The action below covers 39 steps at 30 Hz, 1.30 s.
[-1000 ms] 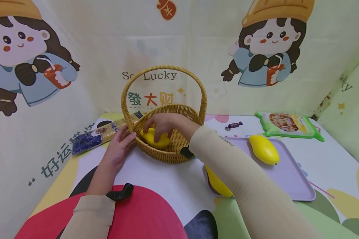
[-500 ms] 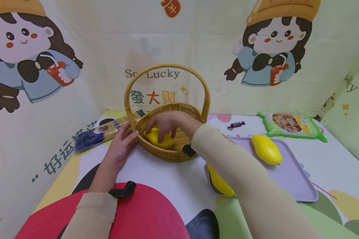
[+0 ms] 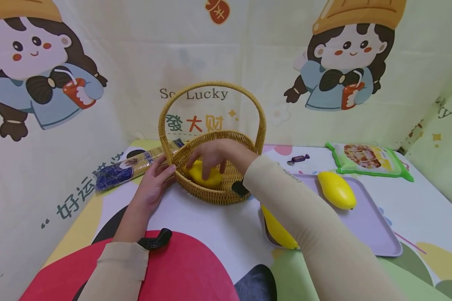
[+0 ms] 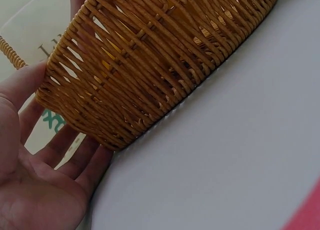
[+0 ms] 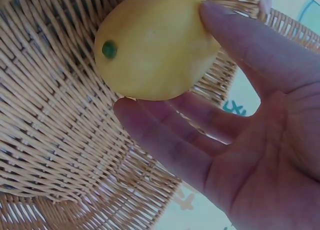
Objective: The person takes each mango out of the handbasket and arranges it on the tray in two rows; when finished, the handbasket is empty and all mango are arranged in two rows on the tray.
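Observation:
A wicker basket (image 3: 220, 197) with a tall arched handle stands on the table in the head view. My right hand (image 3: 220, 152) reaches inside it and holds a yellow mango (image 3: 214, 181) low at the basket's left end. In the right wrist view, thumb and fingers lie on opposite sides of this mango (image 5: 155, 45), its green stem spot facing the camera. My left hand (image 3: 150, 188) rests against the basket's left outer side. The left wrist view shows its thumb at the rim and its extended fingers along the woven wall (image 4: 135, 65).
A lilac tray (image 3: 365, 225) at the right bears one mango (image 3: 336, 190) and another (image 3: 276, 230) partly hidden by my right sleeve. Behind it lie a wrapped candy (image 3: 299, 159) and a green-edged food packet (image 3: 369, 158). A long pasta bag (image 3: 132, 166) lies left of the basket.
The head view has shifted slightly. My right hand and the mango have moved a little to the right within the basket; my left hand stays against its side.

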Each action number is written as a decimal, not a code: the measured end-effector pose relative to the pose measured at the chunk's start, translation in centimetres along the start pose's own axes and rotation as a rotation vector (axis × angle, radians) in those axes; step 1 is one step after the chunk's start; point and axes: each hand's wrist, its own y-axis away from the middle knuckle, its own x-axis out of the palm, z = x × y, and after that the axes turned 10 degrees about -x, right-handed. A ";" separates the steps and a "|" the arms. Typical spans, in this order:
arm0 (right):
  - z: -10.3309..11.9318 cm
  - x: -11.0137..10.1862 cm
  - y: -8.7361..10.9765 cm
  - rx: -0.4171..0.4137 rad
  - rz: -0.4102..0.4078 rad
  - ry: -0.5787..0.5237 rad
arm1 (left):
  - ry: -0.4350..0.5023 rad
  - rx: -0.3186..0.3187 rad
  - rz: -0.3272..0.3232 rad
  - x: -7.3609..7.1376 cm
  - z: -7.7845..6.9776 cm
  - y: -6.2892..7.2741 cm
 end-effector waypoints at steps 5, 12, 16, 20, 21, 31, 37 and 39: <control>-0.1 -0.6 1.0 -0.031 -0.034 0.010 | -0.008 -0.001 0.001 0.2 -0.1 -0.2; -0.5 -0.7 2.3 -0.082 -0.074 -0.001 | -0.011 0.002 0.005 0.0 0.0 0.1; -0.9 -0.4 3.3 -0.108 -0.126 -0.063 | -0.019 -0.009 -0.006 -0.3 0.1 0.2; -1.7 -0.4 4.7 -0.129 -0.169 -0.116 | -0.027 -0.009 -0.019 -0.5 0.1 0.3; -1.9 -0.4 5.1 -0.137 -0.177 -0.123 | -0.028 -0.008 -0.019 -0.5 0.1 0.3; -3.5 -0.1 8.1 -0.185 -0.271 -0.156 | -0.022 -0.004 0.002 -0.3 0.0 0.2; -3.8 0.3 8.7 -0.188 -0.285 -0.172 | -0.022 -0.007 -0.003 -0.2 0.0 0.2; -3.9 0.4 9.0 -0.184 -0.284 -0.160 | -0.023 -0.010 -0.001 -0.2 0.0 0.1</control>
